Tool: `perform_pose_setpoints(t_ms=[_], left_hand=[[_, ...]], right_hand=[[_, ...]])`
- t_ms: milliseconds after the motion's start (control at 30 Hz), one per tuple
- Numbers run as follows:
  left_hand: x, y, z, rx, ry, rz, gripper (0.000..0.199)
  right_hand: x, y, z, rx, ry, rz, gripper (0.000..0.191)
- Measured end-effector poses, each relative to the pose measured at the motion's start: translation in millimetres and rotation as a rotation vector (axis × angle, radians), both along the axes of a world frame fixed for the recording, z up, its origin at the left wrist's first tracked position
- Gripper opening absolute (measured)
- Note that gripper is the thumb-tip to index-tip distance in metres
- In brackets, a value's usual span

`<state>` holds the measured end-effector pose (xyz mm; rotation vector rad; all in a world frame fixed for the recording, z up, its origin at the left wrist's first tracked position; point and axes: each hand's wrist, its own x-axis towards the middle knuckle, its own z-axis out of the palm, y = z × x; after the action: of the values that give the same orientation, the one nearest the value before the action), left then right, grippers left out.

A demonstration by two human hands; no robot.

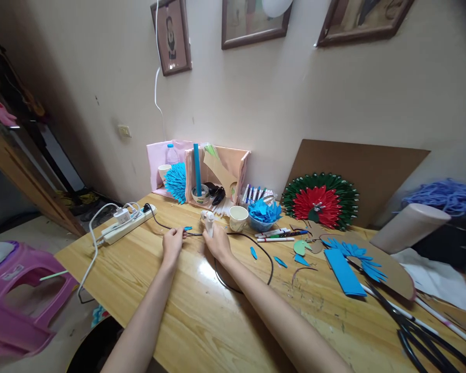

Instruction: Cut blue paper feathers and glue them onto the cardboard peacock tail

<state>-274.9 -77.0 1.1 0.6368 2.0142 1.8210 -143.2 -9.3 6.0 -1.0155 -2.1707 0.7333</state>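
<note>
My right hand is wrapped round the handle of a white glue gun, held above the wooden table. A black cord loops from it over the tabletop. Close by on the left, my left hand pinches a small blue paper petal between its fingertips. Loose blue petals lie right of my right forearm. A blue bowl heaped with blue paper pieces and a paper cup stand just beyond the glue gun.
On the left, a white power strip sits near the table edge. Black scissors, a folded blue paper strip and a cardboard piece with blue petals lie at right. A red and green paper flower leans against brown cardboard.
</note>
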Motion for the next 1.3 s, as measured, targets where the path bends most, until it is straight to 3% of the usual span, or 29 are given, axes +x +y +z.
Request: perform_pose_setpoints(t_ms=[100, 200, 300, 367, 467, 567, 667, 767, 867, 1300], left_hand=[[1, -2, 2.3, -0.007, 0.013, -0.016, 0.023], [6, -4, 10.8, 0.021, 0.043, -0.076, 0.022], [18, -10, 24.4, 0.1, 0.081, -0.133, 0.021], [33, -16, 33.8, 0.236, 0.141, -0.154, 0.021], [68, -20, 43.2, 0.382, 0.234, -0.262, 0.02], [115, -11, 42.1, 0.267, 0.206, -0.506, 0.02], [165, 11, 29.3, 0.127, 0.136, -0.635, 0.024], [205, 31, 11.0, 0.072, 0.056, -0.689, 0.024], [226, 38, -1.8, 0.06, -0.021, -0.671, 0.025], [231, 27, -2.0, 0.054, 0.183, -0.739, 0.025]], right_hand=[[-7, 1, -3.3, -0.001, -0.035, -0.008, 0.017], [10, -4, -1.1, 0.002, -0.054, 0.035, 0.024], [54, -12, 4.5, 0.072, -0.011, 0.157, 0.042], [96, -16, 7.3, 0.107, 0.044, 0.205, 0.04], [163, -18, 7.0, 0.086, 0.081, 0.198, 0.02], [215, -15, 2.4, 0.073, 0.109, 0.042, 0.018], [243, -11, -2.2, 0.05, 0.185, -0.095, 0.021], [252, -9, -4.5, 0.042, 0.282, -0.166, 0.022], [253, -9, -5.8, 0.041, 0.315, -0.164, 0.024], [250, -15, -5.9, 0.061, 0.266, -0.036, 0.018]])
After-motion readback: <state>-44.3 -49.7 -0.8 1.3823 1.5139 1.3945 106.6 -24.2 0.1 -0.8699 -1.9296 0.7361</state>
